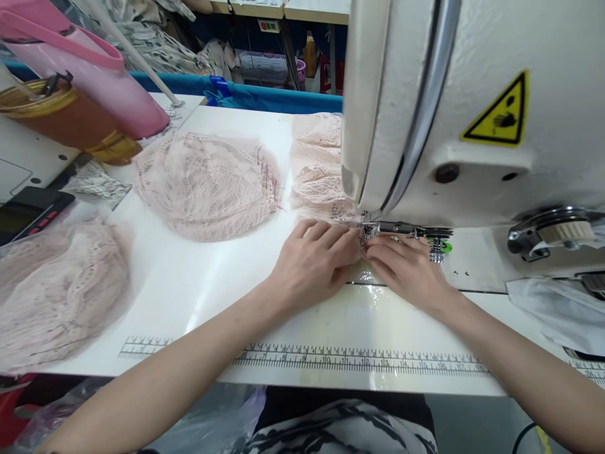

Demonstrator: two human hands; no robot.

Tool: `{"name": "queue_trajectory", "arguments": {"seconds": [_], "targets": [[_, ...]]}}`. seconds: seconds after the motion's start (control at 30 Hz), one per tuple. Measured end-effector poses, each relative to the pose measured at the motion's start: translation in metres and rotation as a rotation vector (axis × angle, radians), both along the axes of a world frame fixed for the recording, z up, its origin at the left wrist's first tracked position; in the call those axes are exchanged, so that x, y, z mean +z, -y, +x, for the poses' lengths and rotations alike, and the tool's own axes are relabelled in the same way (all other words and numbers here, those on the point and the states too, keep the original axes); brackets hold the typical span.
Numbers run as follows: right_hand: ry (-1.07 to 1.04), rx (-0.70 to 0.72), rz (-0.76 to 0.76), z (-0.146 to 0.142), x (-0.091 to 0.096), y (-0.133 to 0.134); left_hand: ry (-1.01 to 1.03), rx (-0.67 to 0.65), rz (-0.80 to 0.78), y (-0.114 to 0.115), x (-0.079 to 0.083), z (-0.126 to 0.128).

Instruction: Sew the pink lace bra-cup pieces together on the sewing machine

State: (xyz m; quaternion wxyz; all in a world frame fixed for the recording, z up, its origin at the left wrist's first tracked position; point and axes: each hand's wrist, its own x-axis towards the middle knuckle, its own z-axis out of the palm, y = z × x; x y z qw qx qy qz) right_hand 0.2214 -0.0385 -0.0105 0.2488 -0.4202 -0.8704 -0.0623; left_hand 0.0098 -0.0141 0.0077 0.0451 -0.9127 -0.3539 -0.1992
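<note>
Both my hands rest on the white sewing table (198, 296) right under the head of a white sewing machine (472, 107). My left hand (314, 261) lies palm down with fingers curled, pressing a small piece of pale pink lace (363, 238) at the presser foot (378, 228). My right hand (406, 271) comes in from the right, its fingertips pinching the same lace beside the needle. Most of that piece is hidden under my fingers. More sewn lace (316, 164) trails behind the machine.
Two heaps of pink lace pieces lie on the table, one at centre (208, 186) and one at the left edge (57, 290). A pink bag (94, 75) and a brown container (66, 120) stand at back left. A printed ruler (359, 360) runs along the front edge.
</note>
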Motion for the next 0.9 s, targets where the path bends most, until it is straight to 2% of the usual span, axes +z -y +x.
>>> {"name": "queue_trajectory", "arguments": {"seconds": [0.07,0.1,0.2,0.27,0.37,0.53,0.67,0.77,0.9], "targets": [[-0.06,0.044,-0.041,0.0,0.0,0.001,-0.005,0.066,-0.094,0.003,0.005,0.001],[-0.09,0.076,-0.075,0.0,0.001,0.001,0.0,0.057,-0.148,0.004,0.007,0.001],[-0.146,0.149,-0.167,0.001,0.002,0.004,0.069,-0.058,-0.237,0.006,0.01,0.001],[-0.149,0.161,-0.174,0.002,0.002,0.005,0.117,-0.116,-0.191,0.009,0.01,0.001],[-0.128,0.185,-0.094,0.002,0.004,0.007,0.132,-0.142,-0.076,0.011,0.01,0.002],[-0.169,0.276,0.0,0.002,0.007,0.007,0.036,-0.137,0.003,0.01,0.015,-0.001],[-0.173,0.255,0.029,0.001,0.009,0.007,-0.015,-0.146,0.039,0.009,0.019,-0.004],[-0.133,0.234,0.073,-0.004,0.012,0.008,-0.024,-0.157,0.116,0.011,0.02,-0.004],[-0.101,0.273,0.107,-0.012,0.016,0.01,-0.051,-0.161,0.233,0.014,0.021,-0.002]]}}
